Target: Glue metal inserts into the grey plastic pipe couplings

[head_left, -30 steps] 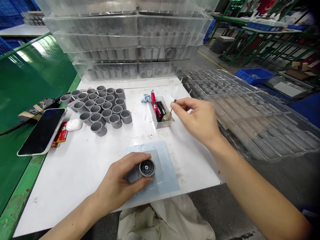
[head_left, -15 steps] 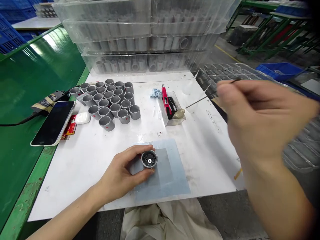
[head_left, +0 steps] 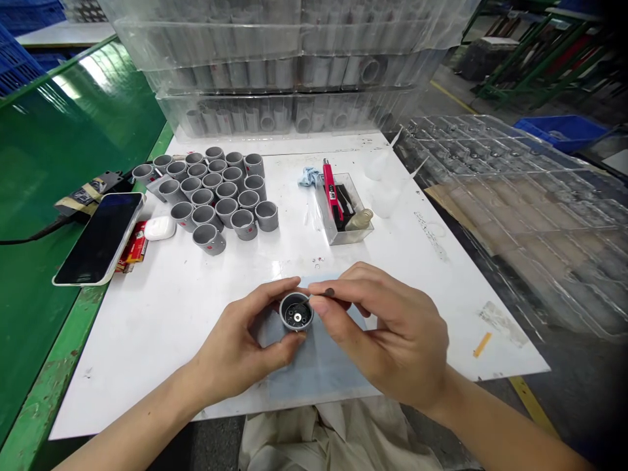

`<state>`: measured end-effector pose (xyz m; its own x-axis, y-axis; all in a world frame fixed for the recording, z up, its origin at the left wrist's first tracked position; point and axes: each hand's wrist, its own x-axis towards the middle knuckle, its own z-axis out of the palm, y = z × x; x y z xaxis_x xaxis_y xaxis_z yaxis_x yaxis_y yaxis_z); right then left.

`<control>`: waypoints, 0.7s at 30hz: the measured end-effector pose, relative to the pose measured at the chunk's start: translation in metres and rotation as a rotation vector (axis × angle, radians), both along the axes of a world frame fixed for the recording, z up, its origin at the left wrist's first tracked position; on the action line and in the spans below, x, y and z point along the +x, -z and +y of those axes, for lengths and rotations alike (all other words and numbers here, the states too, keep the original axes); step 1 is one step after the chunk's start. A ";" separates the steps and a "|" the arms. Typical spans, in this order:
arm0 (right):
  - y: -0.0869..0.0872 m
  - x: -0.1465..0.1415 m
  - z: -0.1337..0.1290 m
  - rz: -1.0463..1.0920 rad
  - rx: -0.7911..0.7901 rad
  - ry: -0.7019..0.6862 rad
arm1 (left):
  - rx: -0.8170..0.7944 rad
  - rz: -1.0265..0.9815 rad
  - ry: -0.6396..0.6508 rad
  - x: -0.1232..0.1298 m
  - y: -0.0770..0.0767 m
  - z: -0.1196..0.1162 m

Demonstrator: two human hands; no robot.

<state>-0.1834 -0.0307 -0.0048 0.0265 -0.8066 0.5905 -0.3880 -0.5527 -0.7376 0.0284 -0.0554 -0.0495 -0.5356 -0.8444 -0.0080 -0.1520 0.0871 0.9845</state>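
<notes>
**Left hand (head_left: 235, 343) gripping a grey plastic cup (head_left: 296, 312), right hand (head_left: 387, 333) pinching a fine dark-tipped pick (head_left: 329, 292)**

The left fingers are curling around the cup, open end up, above a translucent blue sheet (head_left: 318, 373) on the white worktop (head_left: 147, 353). The right fingertips are just beside its rim. Grey cups (head_left: 220, 196) are clustering far left, near a clear box (head_left: 343, 222).

At my tabletop's (head_left: 147, 366) left edge lie a smartphone (head_left: 98, 239) and a white earbud case (head_left: 159, 228); stacked clear plastic trays (head_left: 275, 72) stand along the far edge.
</notes>
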 end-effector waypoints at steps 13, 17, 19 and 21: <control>0.001 -0.001 0.004 -0.034 0.052 0.034 | 0.002 -0.006 0.001 0.001 0.002 -0.001; -0.011 -0.022 0.001 -0.058 -0.057 0.213 | -0.018 -0.046 0.012 0.002 0.000 -0.001; -0.016 -0.037 -0.011 -0.061 -0.193 0.410 | -0.042 -0.078 0.027 0.002 -0.001 -0.001; -0.020 -0.053 -0.028 -0.047 -0.271 0.545 | -0.077 -0.097 0.056 0.002 -0.002 -0.001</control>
